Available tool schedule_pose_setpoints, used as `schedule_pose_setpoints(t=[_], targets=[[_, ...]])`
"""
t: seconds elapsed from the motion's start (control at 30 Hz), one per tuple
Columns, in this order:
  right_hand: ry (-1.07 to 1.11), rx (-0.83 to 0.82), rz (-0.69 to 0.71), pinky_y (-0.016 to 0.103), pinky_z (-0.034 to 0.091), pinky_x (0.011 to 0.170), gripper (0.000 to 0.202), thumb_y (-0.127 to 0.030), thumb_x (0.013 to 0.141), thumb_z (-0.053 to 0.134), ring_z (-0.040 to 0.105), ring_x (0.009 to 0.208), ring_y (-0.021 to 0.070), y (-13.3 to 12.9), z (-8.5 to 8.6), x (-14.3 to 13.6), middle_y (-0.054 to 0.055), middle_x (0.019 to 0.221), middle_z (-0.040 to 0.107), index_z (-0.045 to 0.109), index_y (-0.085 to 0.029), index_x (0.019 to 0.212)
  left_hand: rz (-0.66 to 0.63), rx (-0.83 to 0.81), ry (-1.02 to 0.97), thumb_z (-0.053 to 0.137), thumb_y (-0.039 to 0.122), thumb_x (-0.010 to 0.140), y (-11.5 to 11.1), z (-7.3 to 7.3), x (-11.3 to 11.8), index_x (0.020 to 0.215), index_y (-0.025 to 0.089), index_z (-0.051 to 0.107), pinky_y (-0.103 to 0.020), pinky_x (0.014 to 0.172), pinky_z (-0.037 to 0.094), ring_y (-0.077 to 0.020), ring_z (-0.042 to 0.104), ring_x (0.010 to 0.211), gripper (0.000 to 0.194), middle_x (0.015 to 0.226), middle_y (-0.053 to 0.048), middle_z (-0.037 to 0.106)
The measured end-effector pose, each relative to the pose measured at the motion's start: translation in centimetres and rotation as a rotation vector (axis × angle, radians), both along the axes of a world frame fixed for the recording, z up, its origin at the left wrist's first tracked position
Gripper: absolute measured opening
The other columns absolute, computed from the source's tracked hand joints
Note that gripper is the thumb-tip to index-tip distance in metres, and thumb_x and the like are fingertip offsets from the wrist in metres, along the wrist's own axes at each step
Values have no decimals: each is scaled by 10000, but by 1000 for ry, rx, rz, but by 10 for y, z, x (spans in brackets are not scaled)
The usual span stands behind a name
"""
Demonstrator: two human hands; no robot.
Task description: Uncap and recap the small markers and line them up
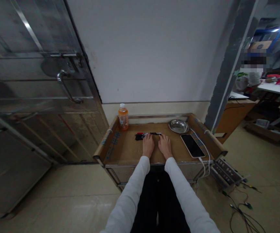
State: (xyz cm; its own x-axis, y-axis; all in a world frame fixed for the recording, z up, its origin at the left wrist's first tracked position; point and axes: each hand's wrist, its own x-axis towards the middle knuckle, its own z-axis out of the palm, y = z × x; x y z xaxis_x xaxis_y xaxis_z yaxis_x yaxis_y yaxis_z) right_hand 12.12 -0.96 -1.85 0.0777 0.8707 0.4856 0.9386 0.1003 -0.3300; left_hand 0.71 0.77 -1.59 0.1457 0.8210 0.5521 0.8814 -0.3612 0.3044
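Sticks (139,136), red and black, lie sideways beside the left hand (148,145); a black stick (154,133) runs sideways near the right hand (164,146) (can't tell if either hand pinches).

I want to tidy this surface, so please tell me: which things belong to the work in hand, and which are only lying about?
Likely in the work:
small black and red items at the left hand
slim dark item by the right hand

Likely just lying about:
bottle
metal dish, role unclear
phone
white cable
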Motion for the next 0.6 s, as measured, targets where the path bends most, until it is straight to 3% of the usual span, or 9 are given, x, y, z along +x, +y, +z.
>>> schedule_pose_setpoints(t=[0.1,0.2,0.27,0.43,0.6], targets=[[1,-9,-6,380,380,883,384,-90,826,386,470,1063,258,-1,2,0,148,1199,560,568,-152,1158,177,44,-36,337,75,861,-8,5,-1,1147,120,524,-443,965,396,-279,489,1153,344,1192,-184,546],[6,-17,27,362,378,886,334,-92,830,390,478,1043,245,-1,4,1,143,1117,575,586,-144,1096,441,-32,-22,285,84,882,-16,12,-2,1117,76,518,-452,939,391,-290,496,1109,331,1128,-203,545],[21,-24,77,346,376,890,302,-105,839,396,489,1025,230,-1,5,0,124,1077,581,593,-151,1063,497,-96,25,273,88,887,-20,17,-1,1097,52,521,-441,934,384,-291,498,1083,327,1097,-209,544],[54,-30,218,325,375,893,281,-107,826,420,505,1009,205,-2,7,-1,79,1058,583,609,-194,1015,341,-115,131,330,128,886,-22,17,-2,1113,79,530,-435,947,364,-288,494,1065,307,1100,-189,547],[14,-34,196,337,379,891,275,-118,818,439,497,1022,219,0,3,-1,93,1070,580,607,-190,1024,190,-117,145,388,158,888,-15,9,-4,1148,128,522,-446,938,377,-295,510,1065,294,1131,-174,554]])
